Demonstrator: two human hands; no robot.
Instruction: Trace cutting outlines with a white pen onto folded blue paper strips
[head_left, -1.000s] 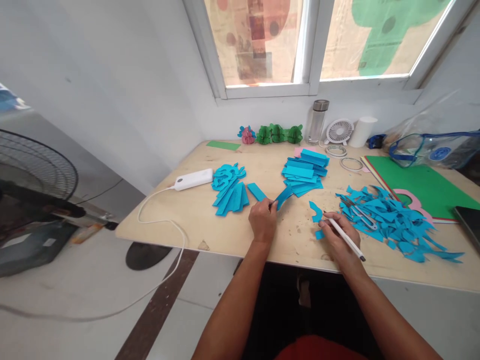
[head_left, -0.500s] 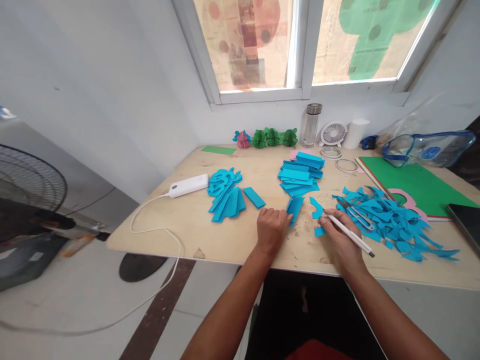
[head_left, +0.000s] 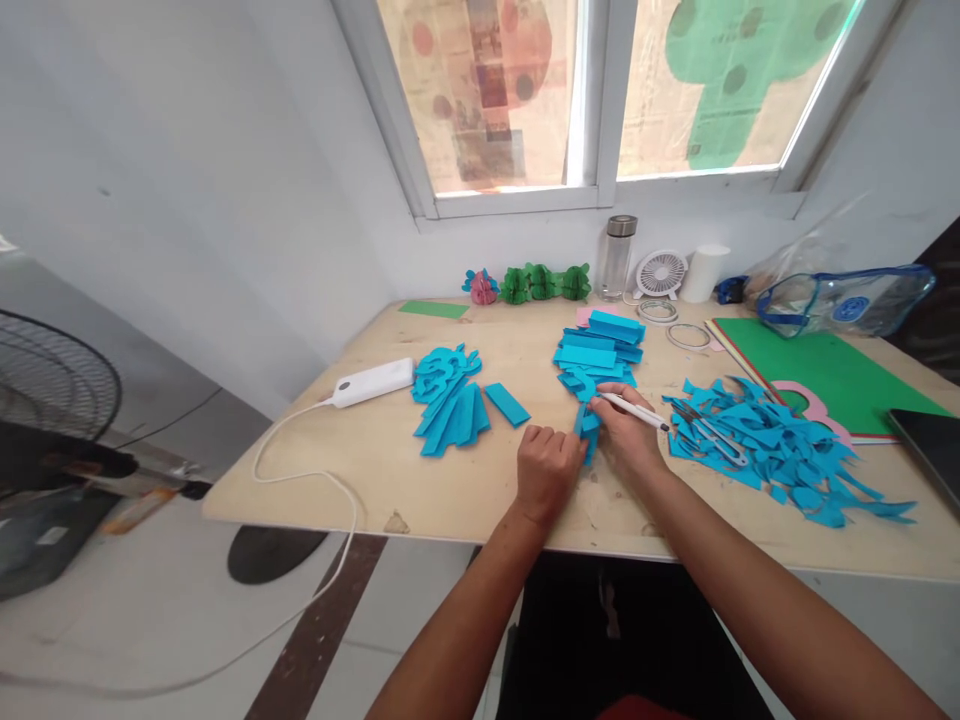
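My left hand (head_left: 550, 468) is closed on the edge of a folded blue paper strip (head_left: 591, 447) near the table's front. In my right hand (head_left: 628, 437) is a white pen (head_left: 636, 409), its dark tip pointing right, away from the paper. The same fingers pinch a curved blue paper cutout (head_left: 577, 385) at the top of the folded strip. How far the cutout overlaps the strip is partly hidden by my fingers. Just beyond lies a pile of folded blue strips (head_left: 592, 352). To the left are blue cut shapes (head_left: 446, 372) and a single blue strip (head_left: 508, 403).
Blue scraps (head_left: 787, 450) with a craft knife (head_left: 721, 440) among them lie on the right, beside green sheets (head_left: 795, 358). A white power bank (head_left: 373, 383) trails a cable. A glass bottle (head_left: 617, 262), small fan (head_left: 661, 273) and tape rolls (head_left: 688, 336) stand or lie behind.
My right hand has moved left with the pen and curved cutout, bringing the cutout to the folded strip. My left hand stays on the strip. The view has shifted slightly.
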